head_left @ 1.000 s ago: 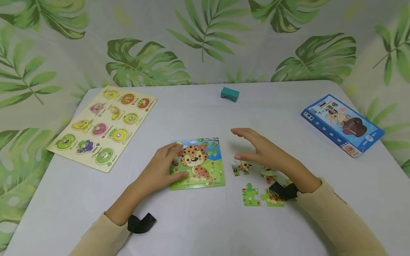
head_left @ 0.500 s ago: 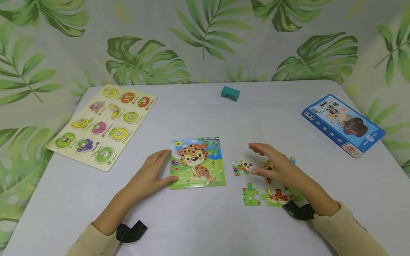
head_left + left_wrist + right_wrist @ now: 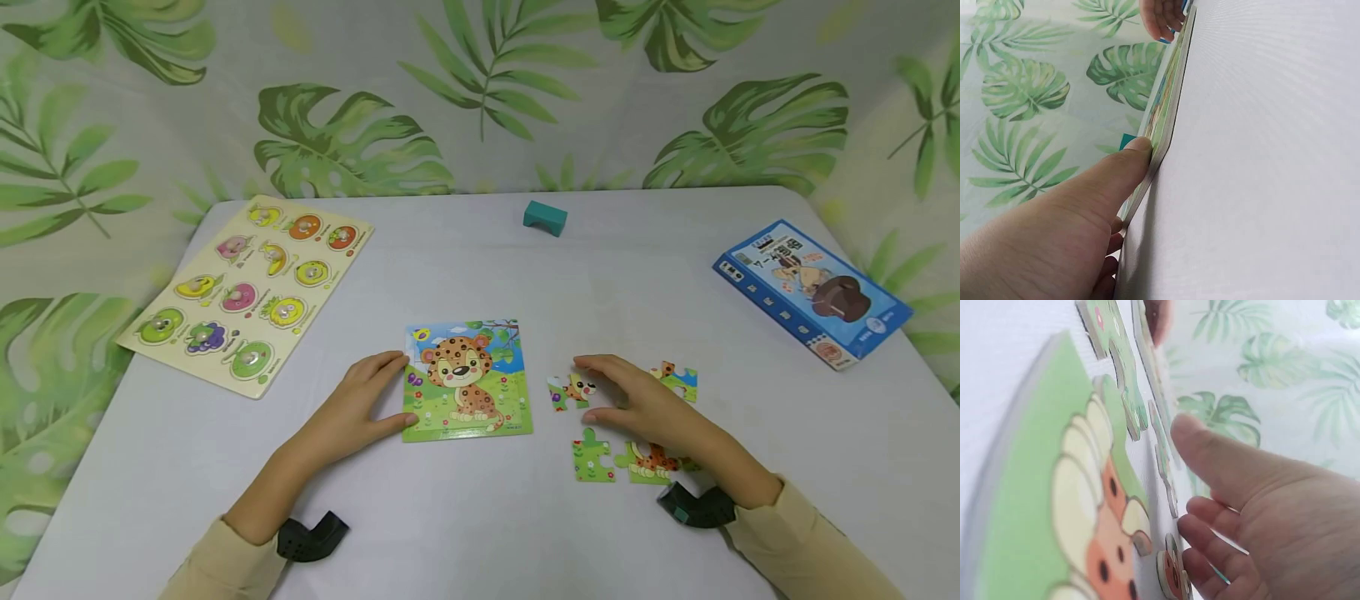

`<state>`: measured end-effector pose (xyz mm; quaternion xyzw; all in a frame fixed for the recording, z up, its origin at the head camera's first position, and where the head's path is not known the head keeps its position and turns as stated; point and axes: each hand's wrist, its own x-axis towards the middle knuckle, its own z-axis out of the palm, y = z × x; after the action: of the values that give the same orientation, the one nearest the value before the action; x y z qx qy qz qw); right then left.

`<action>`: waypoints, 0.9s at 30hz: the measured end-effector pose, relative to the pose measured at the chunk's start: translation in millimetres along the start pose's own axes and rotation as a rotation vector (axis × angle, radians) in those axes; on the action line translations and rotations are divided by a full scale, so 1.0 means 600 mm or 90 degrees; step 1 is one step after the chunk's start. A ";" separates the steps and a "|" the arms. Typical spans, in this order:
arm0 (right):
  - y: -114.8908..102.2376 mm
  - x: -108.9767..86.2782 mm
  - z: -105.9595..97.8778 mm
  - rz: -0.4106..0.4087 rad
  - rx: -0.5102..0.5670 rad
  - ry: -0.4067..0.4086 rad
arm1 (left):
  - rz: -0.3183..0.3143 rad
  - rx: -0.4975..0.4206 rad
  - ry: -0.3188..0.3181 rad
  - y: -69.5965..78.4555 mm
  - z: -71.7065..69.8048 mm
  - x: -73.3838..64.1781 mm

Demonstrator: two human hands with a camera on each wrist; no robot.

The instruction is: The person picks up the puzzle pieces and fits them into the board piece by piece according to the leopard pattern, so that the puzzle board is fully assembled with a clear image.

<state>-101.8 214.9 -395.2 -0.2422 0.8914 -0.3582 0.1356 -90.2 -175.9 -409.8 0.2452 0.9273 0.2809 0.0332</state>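
My left hand (image 3: 348, 404) lies along the left edge of a square leopard puzzle board (image 3: 468, 379). Its thumb (image 3: 1138, 147) touches the board's corner edge in the left wrist view, the other fingers partly hidden beyond. My right hand (image 3: 645, 400) hovers over loose jigsaw pieces with its thumb and fingers apart and nothing between them. Just left of its fingertips lies a piece with part of the leopard's face (image 3: 573, 392). Below the hand are a green piece (image 3: 592, 458) and one showing leopard paws (image 3: 651, 465). A blue-edged piece (image 3: 678, 382) shows behind the hand, which hides other pieces.
A fruit peg board (image 3: 247, 292) lies at the left back of the white table (image 3: 450, 525). At the far middle stands a teal arch block (image 3: 545, 217). A blue box (image 3: 813, 292) is at the right back. Leaf-print cloth (image 3: 487, 92) hangs behind.
My left hand has drawn back from over the leopard board to its left edge. The right hand has come down and toward me, over the loose pieces.
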 end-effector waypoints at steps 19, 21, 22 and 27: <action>0.001 -0.001 0.002 -0.060 -0.081 0.023 | -0.004 -0.002 0.005 0.001 0.000 0.001; 0.001 -0.002 0.002 -0.063 -0.091 0.026 | -0.005 -0.004 0.005 0.001 0.000 0.001; 0.001 -0.002 0.003 -0.063 -0.093 0.026 | -0.005 -0.004 0.004 0.001 0.000 0.001; -0.004 -0.003 0.003 -0.042 -0.091 0.039 | -0.002 -0.003 0.005 0.000 0.001 0.001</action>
<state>-98.6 213.2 -394.8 -0.2696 0.9100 -0.3050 0.0787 -90.4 -175.5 -410.4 0.2425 0.9271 0.2841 0.0305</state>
